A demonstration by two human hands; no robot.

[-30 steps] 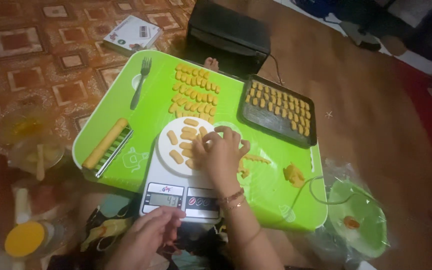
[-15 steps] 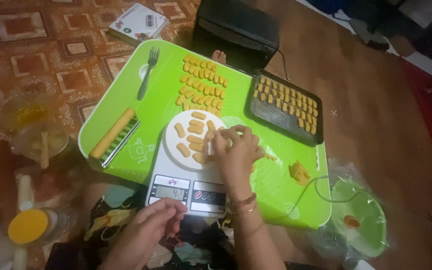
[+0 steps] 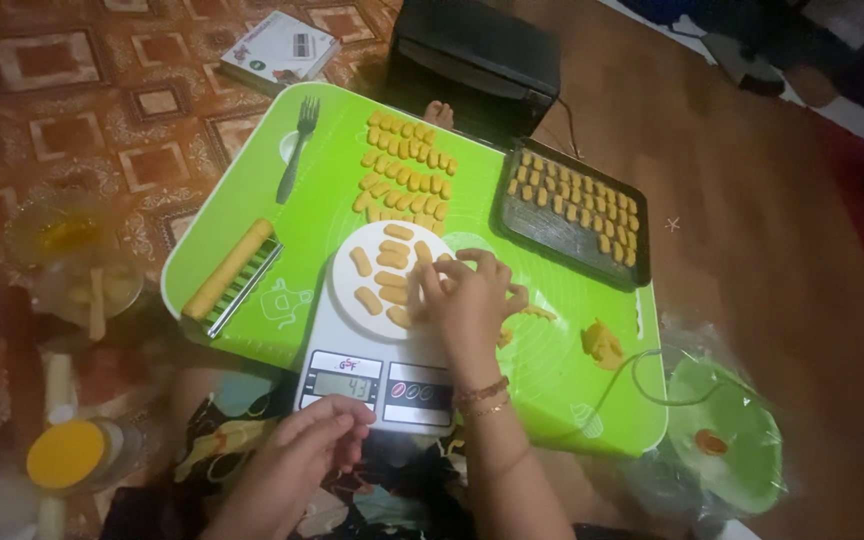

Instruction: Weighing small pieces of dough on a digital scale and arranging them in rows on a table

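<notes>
My right hand (image 3: 467,300) rests over the right side of a white round scale plate (image 3: 352,285), fingers curled among several small orange dough pieces (image 3: 389,262) that lie on it. Whether it grips one I cannot tell. The plate sits on a white kitchen scale (image 3: 377,378) with a lit display. My left hand (image 3: 297,460) lies at the scale's near left corner, fingers loosely bent and touching its edge. Rows of orange dough pieces (image 3: 407,170) cover the green mat (image 3: 252,210) behind the scale.
A dark baking tray (image 3: 564,230) with rows of pieces stands at the right. A fork (image 3: 297,145), an orange dough roll on a ridged tool (image 3: 230,268), a dough lump (image 3: 602,342), a black oven (image 3: 477,55), a green lid (image 3: 727,430) and jars at the left surround the mat.
My right hand has stayed on the plate, shifting slightly to its right side. My left hand has stayed by the scale's front edge. The camera view has drifted a little.
</notes>
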